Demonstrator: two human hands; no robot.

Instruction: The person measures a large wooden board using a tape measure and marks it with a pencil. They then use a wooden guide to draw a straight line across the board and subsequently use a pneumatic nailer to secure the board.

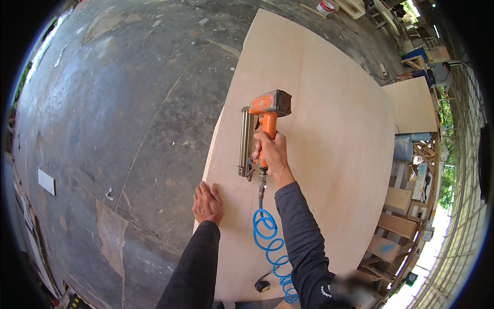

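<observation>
A large pale plywood sheet [319,149] lies before me. My right hand [272,154] is wrapped round the handle of an orange pneumatic nail gun [268,103], its fingers near the trigger. The gun is held over the sheet's left part, its metal magazine to the left of the grip. From the handle's base a blue coiled air hose [264,230] runs down toward me. My left hand [208,204] is closed over the sheet's left edge, fingers curled; their undersides are hidden. Near the sheet's close end rests a dark tape measure [262,286].
Grey, cracked concrete floor [139,103] spreads out left, with a white rectangular piece [46,182] on it. Stacked boards and wood pieces [397,225] line the right side. Another person [437,74] is at the far right beside a smaller board [411,105]. A bucket [325,7] stands far off.
</observation>
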